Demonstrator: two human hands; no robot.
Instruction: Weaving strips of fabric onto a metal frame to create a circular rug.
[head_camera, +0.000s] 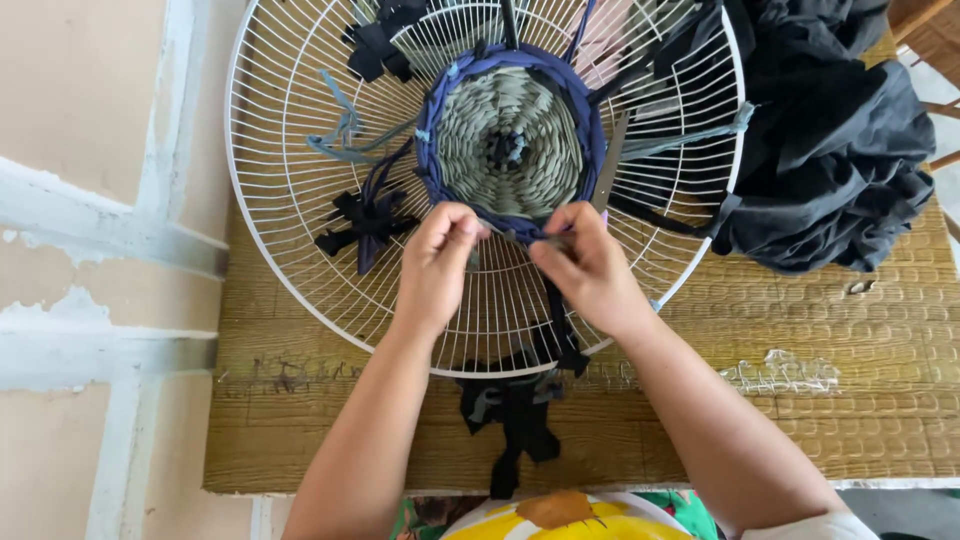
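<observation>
At frame centre, both the left hand (437, 255) and right hand (585, 262) pinch a blue fabric strip (508, 236) at the woven disc's (508, 140) lower edge on the white wire fan guard (290, 190).

A round white wire fan guard (290, 200) lies on a woven straw mat (850, 350), its near rim overhanging toward the person. In its middle sits a round woven disc of green and blue fabric strips (510, 140). The left hand (435, 265) and the right hand (590, 265) meet side by side at the disc's near edge — fingertips nearly touching. Dark knotted fabric strips (365, 220) hang left of the disc; more strips (515, 425) trail below the guard's near rim. A heap of dark cloth (840, 160) lies right of the guard, overlapping its edge.
</observation>
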